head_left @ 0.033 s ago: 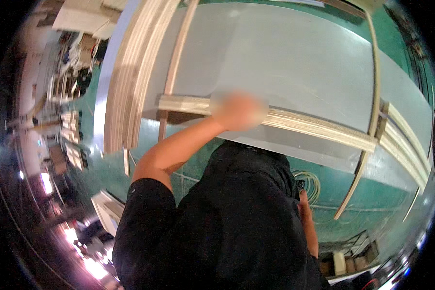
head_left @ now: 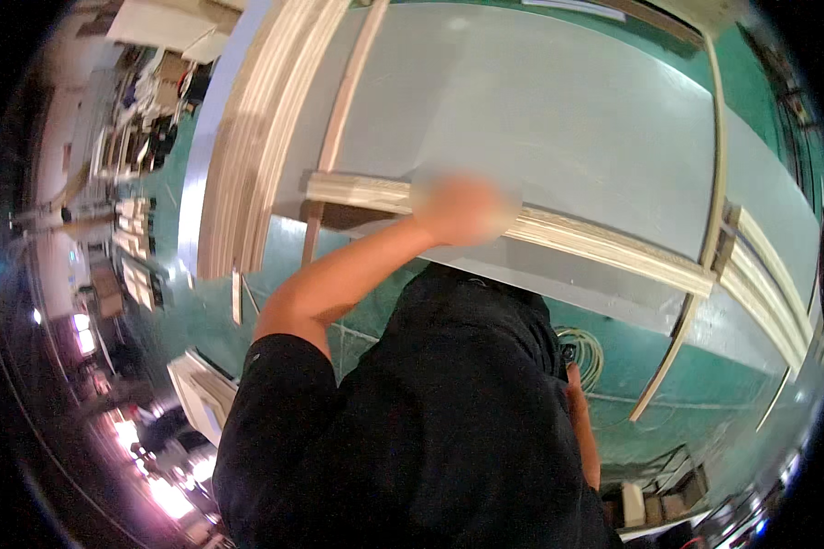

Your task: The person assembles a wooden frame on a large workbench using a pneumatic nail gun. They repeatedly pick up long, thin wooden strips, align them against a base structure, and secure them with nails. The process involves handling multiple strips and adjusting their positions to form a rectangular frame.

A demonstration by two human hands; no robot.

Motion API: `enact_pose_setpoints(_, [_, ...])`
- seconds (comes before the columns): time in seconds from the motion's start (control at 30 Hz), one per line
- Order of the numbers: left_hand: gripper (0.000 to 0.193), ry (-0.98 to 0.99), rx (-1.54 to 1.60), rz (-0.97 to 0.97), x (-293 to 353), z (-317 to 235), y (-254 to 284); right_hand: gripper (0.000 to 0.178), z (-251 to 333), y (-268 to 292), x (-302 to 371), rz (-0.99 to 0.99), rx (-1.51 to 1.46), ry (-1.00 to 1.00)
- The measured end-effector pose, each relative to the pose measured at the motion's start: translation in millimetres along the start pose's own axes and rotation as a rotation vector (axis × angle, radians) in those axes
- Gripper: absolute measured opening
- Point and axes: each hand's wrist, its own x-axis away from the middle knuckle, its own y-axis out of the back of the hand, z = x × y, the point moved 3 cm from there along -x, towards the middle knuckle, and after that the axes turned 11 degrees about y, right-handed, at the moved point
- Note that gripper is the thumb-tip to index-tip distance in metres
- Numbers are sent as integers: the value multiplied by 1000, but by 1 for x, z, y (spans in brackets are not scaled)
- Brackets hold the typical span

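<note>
A narrow bundle of pale plywood strips (head_left: pixel 604 245) lies crosswise in front of me, over a large grey sheet (head_left: pixel 522 110). My left hand (head_left: pixel 467 210) is on the bundle, a little left of its middle. A blur covers its fingers, so whether they grip the wood or rest on it does not show. My right arm hangs at my right side, and my right hand (head_left: pixel 572 372) is mostly hidden beside my black clothing. A small dark object (head_left: pixel 568 351) shows right by that hand; whether the hand holds it cannot be made out.
A thick stack of long plywood strips (head_left: pixel 247 165) stands at the left. More pale strips (head_left: pixel 767 285) lie at the right. Thin wooden battens (head_left: pixel 342 119) run lengthwise at both sides of the sheet. A coiled pale hose (head_left: pixel 590 360) lies on the green floor (head_left: pixel 485 352) beyond my right hip.
The whole view has shifted slightly. My left hand stays at about the same spot on the plywood strips, and my right arm still hangs at my side.
</note>
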Motion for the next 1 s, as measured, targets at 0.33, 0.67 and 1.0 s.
enact_pose_setpoints(0.33, [86,85,104,-173,81,90,25,53,73,14,2,70,180,-144])
enact_pose_setpoints(0.67, [78,237,188,-227,138,309,-28,46,48,-43,-2,-173,-310,-104])
enact_pose_setpoints(1.0, [60,175,284,-236,140,318,-7,22,183,-83,13,-205,-225,72])
